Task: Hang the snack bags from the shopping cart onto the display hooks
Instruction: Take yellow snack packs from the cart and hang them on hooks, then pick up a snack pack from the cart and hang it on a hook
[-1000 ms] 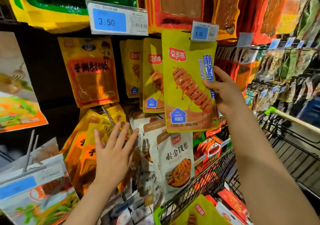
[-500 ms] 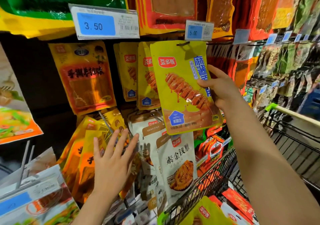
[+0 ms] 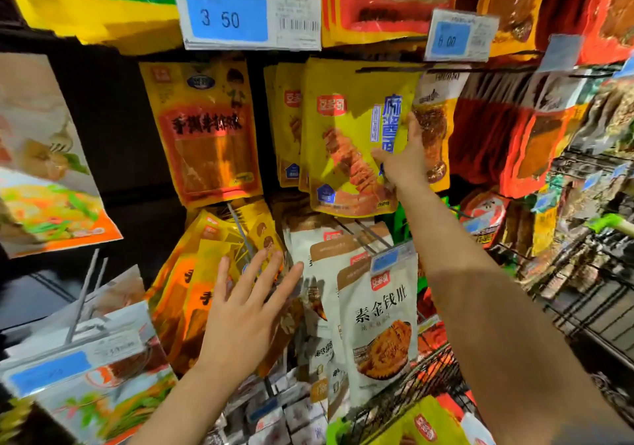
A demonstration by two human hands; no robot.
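Right hand: the right hand [image 3: 404,163] reaches up and far into the display, fingers [image 3: 413,128] and thumb pinching the right edge of the yellow snack bag [image 3: 346,135].
Yellow snack bag: upright, up against the dark display hook [image 3: 387,67] under the 6.00 price tag [image 3: 459,36]; whether the hook passes through its hole cannot be told. Like bags hang just behind it to the left.
Left hand: the left hand [image 3: 240,321] is lower and nearer, fingers straight and spread, holding nothing, in front of the orange bags [image 3: 192,293] on the lower row.
White bags: the white bags [image 3: 374,324] hang to the right of the left hand, below the yellow bag.
Shopping cart: the wire shopping cart [image 3: 429,376] is at near right with a green handle; a yellow bag and red packs lie in it.
3.50 price tag: the 3.50 price tag [image 3: 247,12] sits top centre.
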